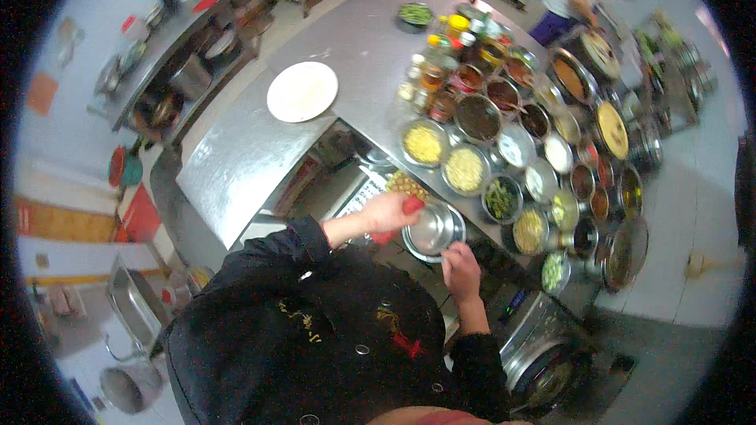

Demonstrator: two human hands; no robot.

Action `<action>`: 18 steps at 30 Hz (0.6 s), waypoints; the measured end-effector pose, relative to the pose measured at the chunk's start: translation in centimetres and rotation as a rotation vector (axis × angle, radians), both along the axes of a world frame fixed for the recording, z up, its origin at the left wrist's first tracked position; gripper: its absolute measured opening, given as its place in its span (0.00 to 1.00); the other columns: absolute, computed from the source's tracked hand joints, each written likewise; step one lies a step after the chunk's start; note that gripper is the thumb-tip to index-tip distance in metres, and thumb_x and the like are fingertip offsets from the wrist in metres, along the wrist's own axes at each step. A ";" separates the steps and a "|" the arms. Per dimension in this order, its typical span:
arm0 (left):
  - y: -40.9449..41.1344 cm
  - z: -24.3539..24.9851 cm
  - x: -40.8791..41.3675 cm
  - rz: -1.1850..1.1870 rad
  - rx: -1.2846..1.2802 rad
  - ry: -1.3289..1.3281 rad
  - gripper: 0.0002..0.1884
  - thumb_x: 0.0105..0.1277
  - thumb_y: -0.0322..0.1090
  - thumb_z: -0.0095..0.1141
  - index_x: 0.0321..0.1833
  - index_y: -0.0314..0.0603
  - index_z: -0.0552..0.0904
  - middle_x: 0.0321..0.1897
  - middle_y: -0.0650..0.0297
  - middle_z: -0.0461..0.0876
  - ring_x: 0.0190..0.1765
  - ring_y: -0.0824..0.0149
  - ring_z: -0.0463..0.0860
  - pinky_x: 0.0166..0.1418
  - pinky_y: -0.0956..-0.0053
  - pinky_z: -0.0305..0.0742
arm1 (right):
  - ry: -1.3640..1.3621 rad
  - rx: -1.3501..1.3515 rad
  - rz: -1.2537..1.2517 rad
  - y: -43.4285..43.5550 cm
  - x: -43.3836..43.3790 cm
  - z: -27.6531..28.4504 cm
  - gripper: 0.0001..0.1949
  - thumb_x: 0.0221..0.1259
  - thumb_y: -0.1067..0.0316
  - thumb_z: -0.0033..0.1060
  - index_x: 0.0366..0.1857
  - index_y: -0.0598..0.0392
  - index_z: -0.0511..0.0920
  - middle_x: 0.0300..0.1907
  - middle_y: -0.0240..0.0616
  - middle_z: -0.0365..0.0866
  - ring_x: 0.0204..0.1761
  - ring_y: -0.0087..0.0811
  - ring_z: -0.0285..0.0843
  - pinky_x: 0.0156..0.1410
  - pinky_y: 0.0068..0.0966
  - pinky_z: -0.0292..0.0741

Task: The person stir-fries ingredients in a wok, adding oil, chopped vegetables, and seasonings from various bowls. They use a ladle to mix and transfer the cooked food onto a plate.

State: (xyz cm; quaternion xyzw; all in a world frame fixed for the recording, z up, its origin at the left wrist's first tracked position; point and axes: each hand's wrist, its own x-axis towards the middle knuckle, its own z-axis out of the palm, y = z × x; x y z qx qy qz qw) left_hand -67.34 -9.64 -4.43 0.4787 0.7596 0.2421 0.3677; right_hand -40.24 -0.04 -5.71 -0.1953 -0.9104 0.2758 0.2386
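Note:
My left hand [393, 212] is closed around a red item [413, 205], perhaps a cloth or bag, whose kind is blurred; red shows above and below the fingers. Close to its right is a round metal bowl [436, 229] with a shiny inside. My right hand [460, 265] has its fingers curled at the bowl's lower right rim [434, 258], seemingly gripping it. Behind my left hand, small brownish-yellow pieces [404, 184] lie in a container beside the counter's edge.
Many bowls of chopped food and sauces, such as yellow shreds [422, 144], crowd the steel counter [366, 29] at right, with bottles [434, 65] behind. A white plate [302, 92] lies on the left part. A wok [546, 375] sits lower right. Another person [573, 0] works far right.

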 end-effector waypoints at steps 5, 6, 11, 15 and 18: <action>-5.5 4.2 -13.7 0.543 0.155 0.074 0.27 0.65 0.59 0.58 0.53 0.43 0.82 0.38 0.51 0.87 0.42 0.53 0.88 0.47 0.59 0.81 | 0.033 -0.071 0.166 3.6 -19.3 -0.3 0.08 0.52 0.79 0.65 0.37 0.60 0.80 0.44 0.47 0.79 0.46 0.45 0.80 0.51 0.32 0.78; -7.4 3.4 -15.8 0.699 0.229 -0.032 0.24 0.65 0.54 0.60 0.51 0.40 0.81 0.37 0.54 0.87 0.40 0.58 0.87 0.45 0.62 0.81 | 0.068 -0.141 0.164 4.1 -22.9 -1.7 0.08 0.53 0.79 0.65 0.37 0.60 0.80 0.45 0.46 0.79 0.47 0.42 0.80 0.51 0.31 0.78; -18.3 1.7 -19.5 1.091 0.393 -0.710 0.10 0.61 0.25 0.57 0.45 0.37 0.78 0.32 0.65 0.80 0.33 0.70 0.80 0.38 0.74 0.77 | 0.075 -0.321 0.024 8.3 -39.4 -9.5 0.07 0.54 0.77 0.65 0.37 0.59 0.82 0.45 0.42 0.78 0.46 0.38 0.80 0.50 0.29 0.80; -25.5 -0.7 -15.4 1.514 0.379 -0.948 0.17 0.59 0.22 0.49 0.52 0.36 0.75 0.37 0.61 0.79 0.37 0.64 0.83 0.43 0.67 0.82 | 0.103 -0.179 -0.123 13.4 -48.7 -14.5 0.07 0.54 0.77 0.64 0.37 0.58 0.82 0.43 0.42 0.78 0.45 0.40 0.80 0.50 0.30 0.79; -31.0 -5.0 -8.2 1.876 0.406 -0.909 0.10 0.60 0.25 0.48 0.44 0.45 0.75 0.31 0.62 0.76 0.31 0.64 0.80 0.34 0.68 0.79 | 0.028 -0.182 -0.155 15.0 -53.3 -14.4 0.12 0.53 0.76 0.63 0.43 0.57 0.82 0.45 0.45 0.80 0.49 0.44 0.80 0.57 0.33 0.76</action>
